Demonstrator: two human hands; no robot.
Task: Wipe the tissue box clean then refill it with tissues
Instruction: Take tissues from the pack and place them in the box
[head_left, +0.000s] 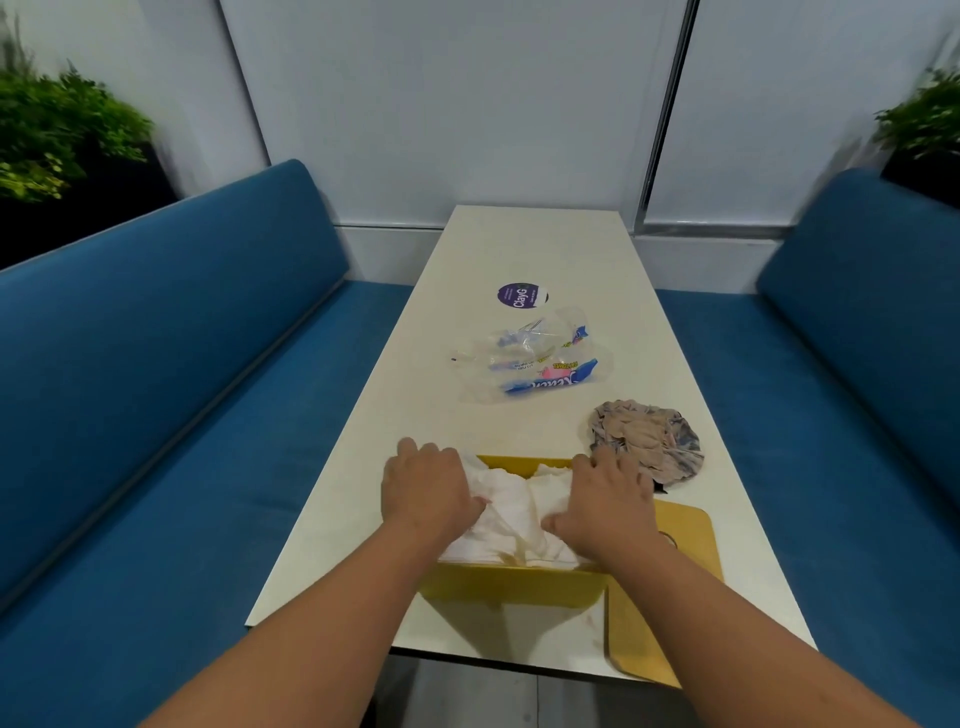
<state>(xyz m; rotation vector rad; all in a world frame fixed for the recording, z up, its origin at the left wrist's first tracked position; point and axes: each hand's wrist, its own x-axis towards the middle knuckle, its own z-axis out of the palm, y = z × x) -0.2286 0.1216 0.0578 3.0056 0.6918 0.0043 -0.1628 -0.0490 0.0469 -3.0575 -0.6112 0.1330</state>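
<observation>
White table (519, 249) bears a yellow tissue box (511, 582) full of tissues (511, 501); left hand (423, 491) and right hand (605, 499) press them, fingers flat.

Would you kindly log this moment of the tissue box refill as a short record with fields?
stage: refilling; tissues already fill the open box
tissue box: yellow, at the near end of the table
left hand: pressing on the left side of the tissues
right hand: pressing on the right side of the tissues
lid: yellow, flat on the table right of the box
cloth: crumpled, beyond the right hand
wrapper: clear plastic, looks empty, mid-table
</observation>
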